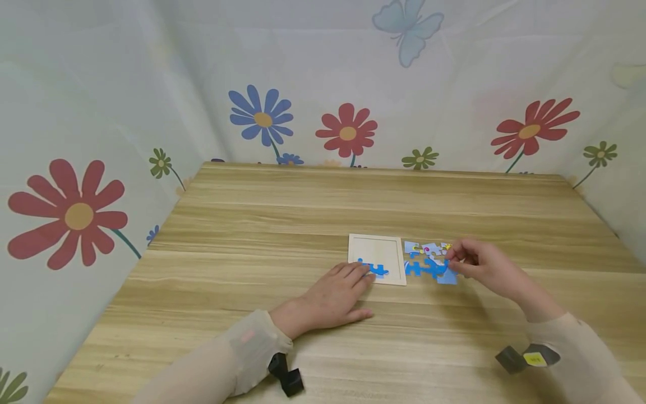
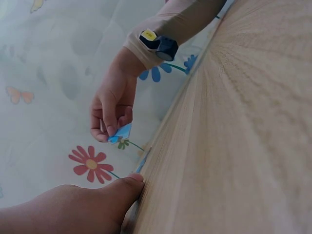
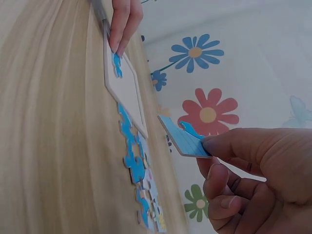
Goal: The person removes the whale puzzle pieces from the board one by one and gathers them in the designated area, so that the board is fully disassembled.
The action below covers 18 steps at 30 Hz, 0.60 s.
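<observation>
My right hand (image 1: 484, 269) pinches a light-blue jigsaw piece (image 3: 183, 139) between thumb and fingers, raised above the table. The piece has straight outer edges and a darker blue patch near the thumb. My left hand (image 1: 333, 297) lies with extended fingers on the lower left of a pale wooden puzzle tray (image 1: 375, 235). Its fingertips touch blue jigsaw pieces (image 1: 378, 270) inside the tray, and part of these is hidden under the fingers. Several loose jigsaw pieces (image 1: 414, 268), blue and pale with yellow and pink marks, lie against the tray's right side, below my right hand.
The wood-grain table (image 1: 262, 224) extends around the tray on all sides. Behind it and on the left hangs a white curtain (image 1: 192, 67) printed with flowers and a butterfly. A black device (image 1: 285, 375) sits on each sleeved wrist.
</observation>
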Tool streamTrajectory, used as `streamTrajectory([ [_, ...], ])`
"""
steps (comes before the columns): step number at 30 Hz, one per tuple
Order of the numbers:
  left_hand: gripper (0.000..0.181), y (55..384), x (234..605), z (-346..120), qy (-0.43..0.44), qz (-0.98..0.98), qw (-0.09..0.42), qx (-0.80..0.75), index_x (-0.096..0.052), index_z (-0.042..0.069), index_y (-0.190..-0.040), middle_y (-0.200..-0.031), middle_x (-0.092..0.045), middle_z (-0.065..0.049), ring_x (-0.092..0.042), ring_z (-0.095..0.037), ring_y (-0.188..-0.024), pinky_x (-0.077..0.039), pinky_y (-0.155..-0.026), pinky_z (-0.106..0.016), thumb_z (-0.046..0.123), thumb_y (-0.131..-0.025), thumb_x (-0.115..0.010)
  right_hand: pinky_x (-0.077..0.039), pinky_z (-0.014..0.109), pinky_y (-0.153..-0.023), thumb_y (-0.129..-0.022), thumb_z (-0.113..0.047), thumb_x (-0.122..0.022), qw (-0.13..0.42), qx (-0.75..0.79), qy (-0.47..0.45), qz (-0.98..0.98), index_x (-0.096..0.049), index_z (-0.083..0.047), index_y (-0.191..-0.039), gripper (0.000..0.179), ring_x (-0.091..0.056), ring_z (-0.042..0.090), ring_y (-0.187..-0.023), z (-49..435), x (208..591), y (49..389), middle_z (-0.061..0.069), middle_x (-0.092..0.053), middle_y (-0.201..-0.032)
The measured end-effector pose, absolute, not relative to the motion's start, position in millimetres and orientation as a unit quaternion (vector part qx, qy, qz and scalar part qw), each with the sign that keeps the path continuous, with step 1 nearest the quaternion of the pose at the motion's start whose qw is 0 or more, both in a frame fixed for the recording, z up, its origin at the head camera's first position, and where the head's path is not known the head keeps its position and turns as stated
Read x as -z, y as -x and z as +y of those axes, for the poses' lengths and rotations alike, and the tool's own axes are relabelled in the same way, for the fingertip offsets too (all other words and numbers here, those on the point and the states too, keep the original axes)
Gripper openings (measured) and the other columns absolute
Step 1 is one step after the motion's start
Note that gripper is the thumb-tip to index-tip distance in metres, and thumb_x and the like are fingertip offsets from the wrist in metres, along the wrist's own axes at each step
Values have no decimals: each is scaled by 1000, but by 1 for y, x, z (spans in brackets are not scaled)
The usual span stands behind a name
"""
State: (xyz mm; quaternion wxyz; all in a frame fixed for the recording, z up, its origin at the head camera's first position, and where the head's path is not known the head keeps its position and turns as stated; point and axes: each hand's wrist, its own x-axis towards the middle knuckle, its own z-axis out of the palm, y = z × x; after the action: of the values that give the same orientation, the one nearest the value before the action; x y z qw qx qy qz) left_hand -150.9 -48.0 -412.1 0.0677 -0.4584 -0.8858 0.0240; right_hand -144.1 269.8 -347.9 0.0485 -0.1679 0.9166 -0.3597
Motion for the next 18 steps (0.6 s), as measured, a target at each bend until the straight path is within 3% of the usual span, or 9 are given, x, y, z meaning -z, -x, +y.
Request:
streamTrajectory([
  [18,68,150,412,-48,459,-885,70,-24,-44,11,-142,-146,-45,-6,-41,-22,-136,-33,-115,-37,60,-95,-42,-40,19,-53,-89,-1,-63,37,365,159,917,-62,2,-96,8,-46,2,-66,295,368,135,2,-59,-82],
])
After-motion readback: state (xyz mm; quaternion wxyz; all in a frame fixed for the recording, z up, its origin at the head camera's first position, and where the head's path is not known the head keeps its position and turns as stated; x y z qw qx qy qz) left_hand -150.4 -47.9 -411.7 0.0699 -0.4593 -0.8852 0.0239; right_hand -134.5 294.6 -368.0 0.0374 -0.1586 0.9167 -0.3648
